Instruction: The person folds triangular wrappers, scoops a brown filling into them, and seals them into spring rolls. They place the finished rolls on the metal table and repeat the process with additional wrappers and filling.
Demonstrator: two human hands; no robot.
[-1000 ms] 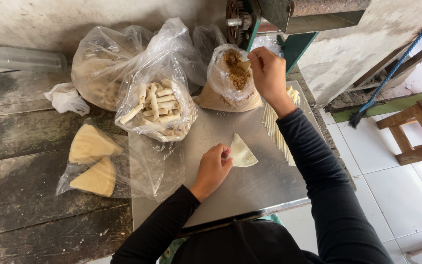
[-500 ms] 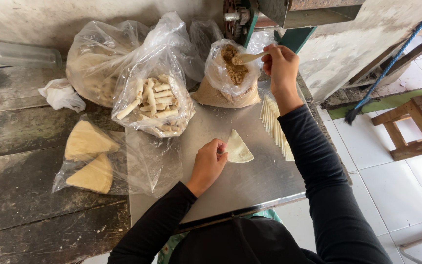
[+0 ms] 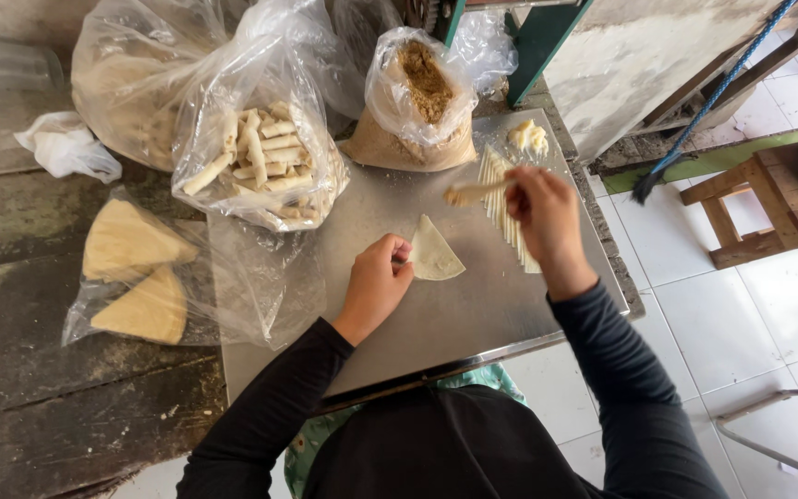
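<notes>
On the metal tray: a wrapper (image 3: 436,254) lies near the middle of the tray (image 3: 399,319).
Left hand: your left hand (image 3: 376,286) pins the wrapper's left edge with its fingertips.
Right hand: your right hand (image 3: 547,217) pinches a spoon (image 3: 475,191) of filling, above the wrapper.
Far edge: a bag of filling (image 3: 422,97) stands open.

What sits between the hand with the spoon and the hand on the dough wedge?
Only bare metal tray, seen from the head camera: the right hand with its loaded spoon is apart from the left hand pinning the wedge.

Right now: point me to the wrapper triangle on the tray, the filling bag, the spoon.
wrapper triangle (image 3: 434,254), head view, flat middle
filling bag (image 3: 417,92), head view, brown filling
spoon (image 3: 469,192), head view, loaded tip
</notes>
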